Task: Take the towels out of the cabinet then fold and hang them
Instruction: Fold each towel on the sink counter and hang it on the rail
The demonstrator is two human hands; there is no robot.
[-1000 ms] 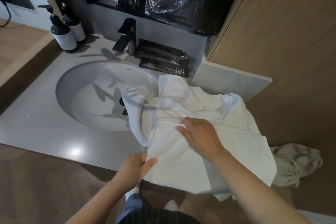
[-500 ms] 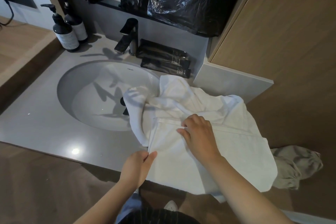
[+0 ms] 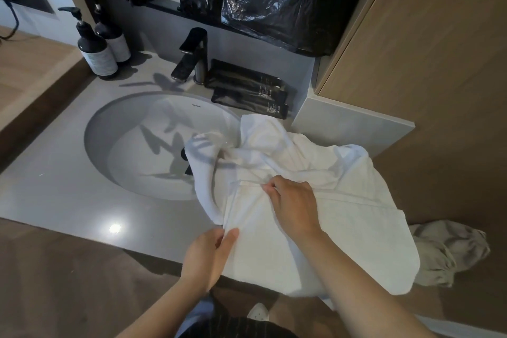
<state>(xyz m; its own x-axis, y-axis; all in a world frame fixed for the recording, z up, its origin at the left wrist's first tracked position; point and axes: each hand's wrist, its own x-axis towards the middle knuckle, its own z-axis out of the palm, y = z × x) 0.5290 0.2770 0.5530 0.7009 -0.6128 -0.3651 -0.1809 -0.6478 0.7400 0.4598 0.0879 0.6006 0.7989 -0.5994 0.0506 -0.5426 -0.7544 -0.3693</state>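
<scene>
Folding is barely begun: right hand (image 3: 296,206) pinches the rumpled white towel (image 3: 343,217), left hand (image 3: 208,258) apparently its near edge; hanging remains.

You are standing in a bathroom, probably of a hotel. You see a round sink (image 3: 109,129) in a grey counter (image 3: 41,186), a black tap (image 3: 192,57), two pump bottles (image 3: 97,55), black toiletry tubes (image 3: 247,85), a white towel (image 3: 329,173) and a wooden cabinet (image 3: 425,63).
</scene>
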